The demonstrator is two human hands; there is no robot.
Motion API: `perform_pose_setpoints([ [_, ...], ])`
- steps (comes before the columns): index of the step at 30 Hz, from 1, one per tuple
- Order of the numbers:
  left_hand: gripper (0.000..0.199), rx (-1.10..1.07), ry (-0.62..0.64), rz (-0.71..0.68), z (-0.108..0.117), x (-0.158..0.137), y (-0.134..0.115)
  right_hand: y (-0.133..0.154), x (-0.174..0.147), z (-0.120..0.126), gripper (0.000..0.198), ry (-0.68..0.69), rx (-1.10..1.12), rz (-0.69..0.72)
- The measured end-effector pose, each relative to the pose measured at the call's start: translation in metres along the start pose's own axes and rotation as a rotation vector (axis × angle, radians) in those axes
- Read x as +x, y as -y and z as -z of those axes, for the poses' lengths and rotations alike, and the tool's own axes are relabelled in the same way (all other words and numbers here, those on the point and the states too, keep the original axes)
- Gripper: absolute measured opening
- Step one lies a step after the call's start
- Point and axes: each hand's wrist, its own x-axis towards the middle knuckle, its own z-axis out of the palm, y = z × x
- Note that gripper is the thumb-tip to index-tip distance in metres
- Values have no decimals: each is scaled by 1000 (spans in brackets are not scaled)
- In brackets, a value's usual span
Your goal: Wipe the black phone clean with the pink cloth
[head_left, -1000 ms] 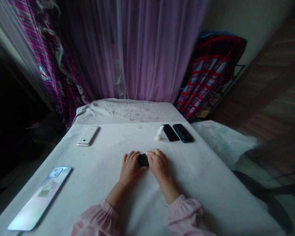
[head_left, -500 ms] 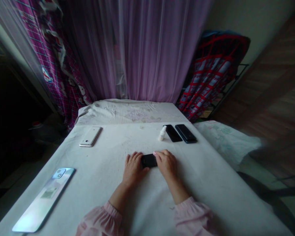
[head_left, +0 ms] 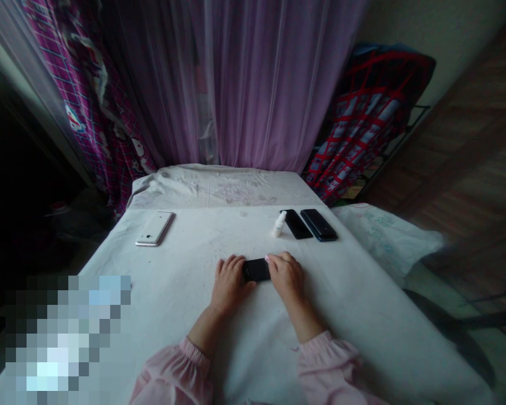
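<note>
A small black phone (head_left: 257, 269) lies flat on the white-covered table in front of me. My left hand (head_left: 231, 282) grips its left end, the thumb along the near edge and the fingers over the far side. At the phone's right end, my right hand (head_left: 287, 274) is closed, with a small pale pink piece (head_left: 267, 258) at its fingertips; what that piece is I cannot make out. The right fingers hide that end of the phone. Just beyond the right hand stands a small white spray bottle (head_left: 279, 225).
Two dark phones, one flat black (head_left: 297, 224) and one thicker (head_left: 319, 224), lie behind the bottle's right side. A white phone (head_left: 156, 229) rests at the back left. Pixelation covers the table's near-left part. Purple curtains (head_left: 257, 84) hang beyond the table (head_left: 185, 247).
The view has shifted slightly, so the table things appear a little higher. Both hands stay at the black phone. The large phone at near left is now hidden by pixelation.
</note>
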Motion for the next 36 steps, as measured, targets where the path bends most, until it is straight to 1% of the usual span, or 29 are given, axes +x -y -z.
perform_pose_setpoints([
  [6,55,2,14,-4,5,0,-3,34,-3,0,22,87,52,111],
  [8,53,4,18,1,6,0,-4,40,-3,0,22,106,68,153],
  [10,53,4,16,2,6,0,-4,40,-2,0,22,113,78,166],
  [13,54,2,6,-10,5,0,-3,29,1,2,20,90,75,123],
  [19,56,15,7,-5,2,1,-1,-15,1,7,21,12,17,10],
  [22,58,21,26,-36,2,2,3,-24,0,8,20,-5,24,0],
  [24,58,19,41,-70,2,3,8,-19,1,6,19,10,68,47],
  [27,59,11,51,-105,3,4,14,-2,4,0,20,64,145,176],
  [31,60,2,57,-134,6,6,18,16,11,-6,19,118,173,311],
  [36,60,-17,67,-134,8,9,20,15,8,-1,16,153,175,408],
])
